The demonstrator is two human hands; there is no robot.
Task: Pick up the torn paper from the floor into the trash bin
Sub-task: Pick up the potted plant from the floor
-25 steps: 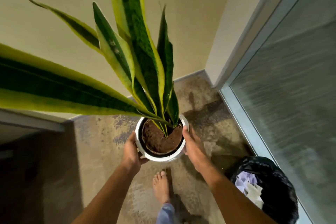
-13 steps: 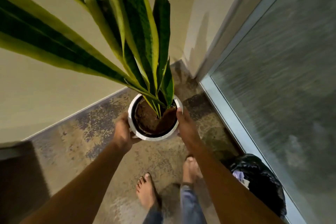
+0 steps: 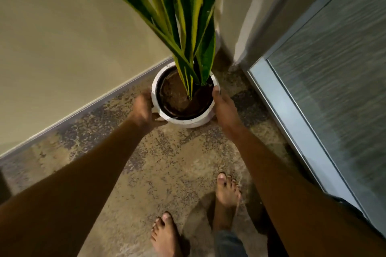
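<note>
Speckled stone flooring [image 3: 179, 165] fills the corner where a cream wall [image 3: 69, 44] meets a frosted glass door [image 3: 338, 81]. A white pot [image 3: 188, 123] with a tall striped plant [image 3: 188, 16] is held close to that corner, low over the floor or just touching it; which of the two cannot be told. The left hand [image 3: 144, 110] is wrapped against the pot's left side, its fingers curled under the rim, and the right hand [image 3: 224, 108] is pressed flat against the right side with the thumb at the rim. Both hands are thus closed on the pot, not on any paper. Two bare feet [image 3: 226, 192] are planted behind it.

No torn paper is seen anywhere on the visible floor. A sliver of something dark [image 3: 342, 204] is glimpsed at the right edge beside the right forearm; whether that is the trash bin cannot be told, and its contents are hidden. Judged from this view, the floor appears to be cleared already, and the plant is probably being set in place as a tidying step. What may be left is the release of the pot and a check of the parts of the floor outside the view.
</note>
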